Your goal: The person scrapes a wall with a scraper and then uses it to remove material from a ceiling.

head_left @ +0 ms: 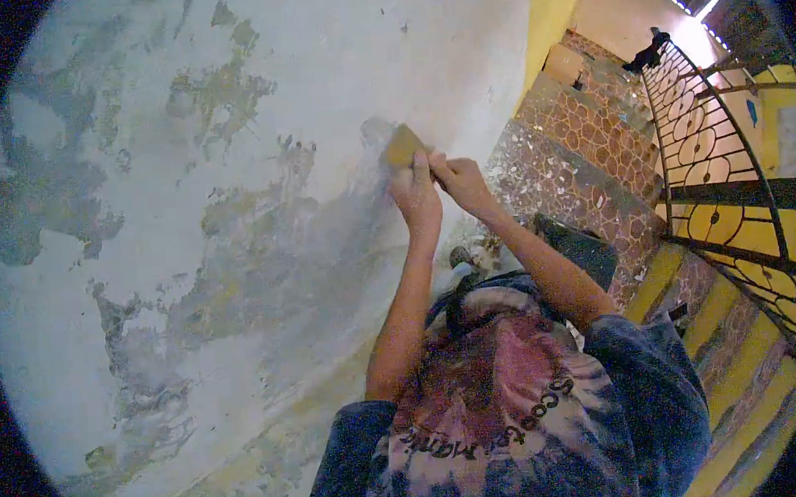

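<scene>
A flat, yellowish scraper (403, 146) rests with its blade against the patchy wall (296, 63). My left hand (416, 193) is closed on the lower part of the blade, its thumb lying along the face. Just to the right, my right hand (463, 184) wraps round the scraper's handle end, which its fingers mostly hide. Around the blade the wall shows a smeared grey patch, with white paint above it and bare grey-green areas to the left.
Paint flakes (548, 171) litter the stone-patterned steps (608, 99) on the right. A dark metal railing (712, 165) borders the stairs, with a dark cloth (650, 51) hanging at its top. A dark, flat-sided object (580, 248) stands beside my right forearm.
</scene>
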The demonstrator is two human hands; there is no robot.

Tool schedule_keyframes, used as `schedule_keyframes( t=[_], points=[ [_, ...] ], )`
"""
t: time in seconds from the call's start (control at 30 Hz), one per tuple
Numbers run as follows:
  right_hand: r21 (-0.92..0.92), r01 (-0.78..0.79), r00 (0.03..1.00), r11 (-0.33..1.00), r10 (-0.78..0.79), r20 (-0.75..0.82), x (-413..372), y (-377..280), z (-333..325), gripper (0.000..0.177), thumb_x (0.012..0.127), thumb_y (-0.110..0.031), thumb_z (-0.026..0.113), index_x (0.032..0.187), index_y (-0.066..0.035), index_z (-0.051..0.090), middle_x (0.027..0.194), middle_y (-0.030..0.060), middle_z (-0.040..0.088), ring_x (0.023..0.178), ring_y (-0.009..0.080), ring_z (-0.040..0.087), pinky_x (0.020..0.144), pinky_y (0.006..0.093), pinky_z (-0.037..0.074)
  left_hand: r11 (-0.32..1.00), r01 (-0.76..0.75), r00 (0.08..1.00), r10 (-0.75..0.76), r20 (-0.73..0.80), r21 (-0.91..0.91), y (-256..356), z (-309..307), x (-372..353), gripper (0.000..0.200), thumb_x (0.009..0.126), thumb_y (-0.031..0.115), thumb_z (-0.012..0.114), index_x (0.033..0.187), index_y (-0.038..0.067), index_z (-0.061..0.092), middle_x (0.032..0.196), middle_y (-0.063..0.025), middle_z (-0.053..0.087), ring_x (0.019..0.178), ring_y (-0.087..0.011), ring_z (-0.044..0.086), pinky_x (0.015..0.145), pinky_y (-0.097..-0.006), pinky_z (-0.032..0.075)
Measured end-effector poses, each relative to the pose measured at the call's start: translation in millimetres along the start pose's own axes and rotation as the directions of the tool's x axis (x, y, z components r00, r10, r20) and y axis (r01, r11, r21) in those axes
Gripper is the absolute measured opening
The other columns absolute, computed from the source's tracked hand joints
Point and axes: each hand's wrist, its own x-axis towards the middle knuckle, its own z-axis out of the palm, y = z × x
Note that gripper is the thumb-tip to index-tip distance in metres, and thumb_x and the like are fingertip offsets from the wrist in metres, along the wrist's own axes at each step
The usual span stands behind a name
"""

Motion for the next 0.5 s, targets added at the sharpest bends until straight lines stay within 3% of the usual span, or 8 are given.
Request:
schedule_keyframes(
  t=[0.03, 0.1, 0.27, 0.33, 0.43, 0.5],
  points=[
    [-0.012, 0.025, 1.0, 1.0, -0.026, -0.007, 7, -12, -2, 0.057, 0.087, -0.051, 0.049, 0.071, 0.001, 0.066, 0.059, 0.0158, 0.06, 0.054, 0.0248, 0.058, 0.054, 0.0375, 0.044, 1.0, 0.001, 1.0, -0.001, 0.005, 0.002, 9, -2, 3, 0.038, 0.094, 0.025, 0.046, 0.094, -0.009, 0.064, 0.083, -0.0127, 0.068, 0.074, -0.0167, 0.063, 0.068, -0.0286, 0.049],
    [-0.017, 0.009, 1.0, 1.0, -0.009, 0.001, 13, -26, -5, 0.056, 0.086, -0.05, 0.049, 0.071, 0.001, 0.066, 0.059, 0.0171, 0.06, 0.055, 0.0265, 0.059, 0.054, 0.0377, 0.044, 0.931, 0.009, 1.0, -0.003, 0.018, -0.365, 20, -4, 9, 0.037, 0.094, 0.024, 0.046, 0.095, -0.01, 0.062, 0.083, -0.0138, 0.067, 0.079, -0.0185, 0.065, 0.07, -0.0289, 0.051],
    [-0.056, 0.05, 0.999, 0.997, -0.051, -0.013, 1, -26, -14, 0.056, 0.086, -0.05, 0.05, 0.07, 0.002, 0.065, 0.06, 0.0192, 0.059, 0.056, 0.0281, 0.06, 0.054, 0.0384, 0.045, 0.869, 0.132, 0.991, -0.132, 0.033, -0.477, 4, 7, 0, 0.039, 0.095, 0.023, 0.046, 0.094, -0.013, 0.061, 0.087, -0.0162, 0.066, 0.082, -0.0217, 0.065, 0.072, -0.0294, 0.053],
    [-0.1, -0.079, 0.995, 0.992, 0.085, 0.051, 0, -11, -13, 0.057, 0.085, -0.051, 0.05, 0.07, 0.002, 0.065, 0.06, 0.02, 0.059, 0.055, 0.0286, 0.06, 0.053, 0.0386, 0.045, 0.86, 0.159, 0.986, -0.16, 0.039, -0.486, -9, 10, 0, 0.04, 0.095, 0.023, 0.046, 0.093, -0.013, 0.061, 0.088, -0.0166, 0.066, 0.082, -0.0221, 0.065, 0.072, -0.0296, 0.053],
    [-0.072, 0.03, 0.998, 0.997, -0.033, -0.048, 6, -11, -7, 0.057, 0.085, -0.052, 0.05, 0.07, 0.002, 0.065, 0.059, 0.0202, 0.06, 0.054, 0.0285, 0.06, 0.053, 0.0387, 0.045, 0.897, 0.159, 0.986, -0.163, 0.026, -0.413, 1, 5, 1, 0.04, 0.094, 0.023, 0.046, 0.093, -0.014, 0.06, 0.087, -0.0167, 0.066, 0.081, -0.0213, 0.065, 0.072, -0.0298, 0.054],
    [-0.08, 0.003, 1.0, 0.997, -0.003, -0.011, 9, -28, -12, 0.057, 0.085, -0.051, 0.05, 0.07, 0.001, 0.066, 0.06, 0.0202, 0.06, 0.054, 0.0291, 0.06, 0.053, 0.0389, 0.045, 0.839, 0.128, 0.991, -0.128, 0.036, -0.529, 6, 3, 7, 0.031, 0.091, 0.026, 0.054, 0.089, -0.005, 0.061, 0.084, -0.0107, 0.064, 0.076, -0.0187, 0.063, 0.069, -0.0299, 0.052]
  ],
)
